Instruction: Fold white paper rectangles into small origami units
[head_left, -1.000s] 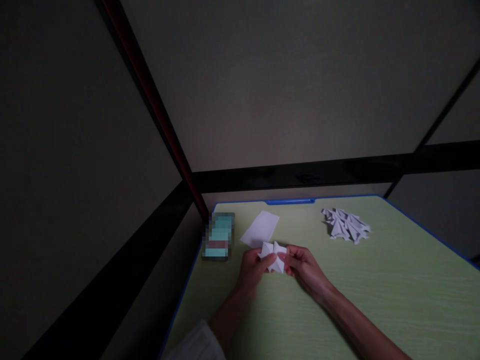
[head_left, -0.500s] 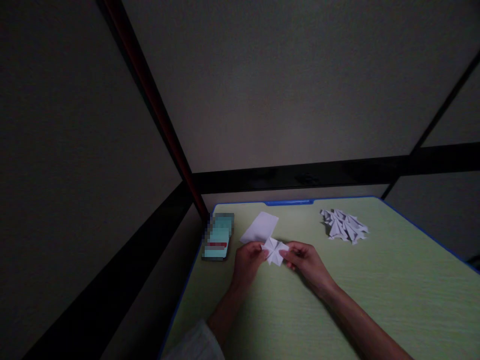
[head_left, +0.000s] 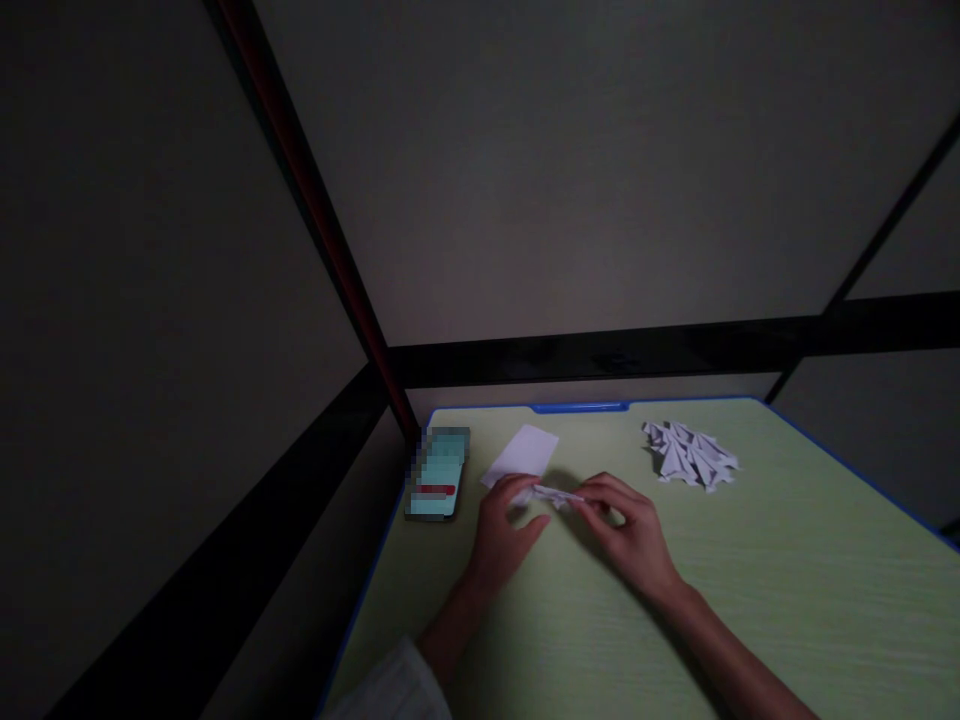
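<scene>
A dark rectangular phone (head_left: 412, 495), left of lower centre, has a pixelated, unreadable screen (head_left: 444, 468). At lower centre, the right hand (head_left: 630, 525) pinches a white folded-paper piece (head_left: 556, 494), nearly edge-on; the left hand (head_left: 499, 530), thumb spread, meets its left end. Pleated white paper shapes (head_left: 690, 455) lie centre-right on the pale-green wood-grained tabletop (head_left: 787, 570).

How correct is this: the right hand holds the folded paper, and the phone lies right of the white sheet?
Wrong side: the head view shows the phone left of the white sheet; the right hand does hold the folded paper.
</scene>
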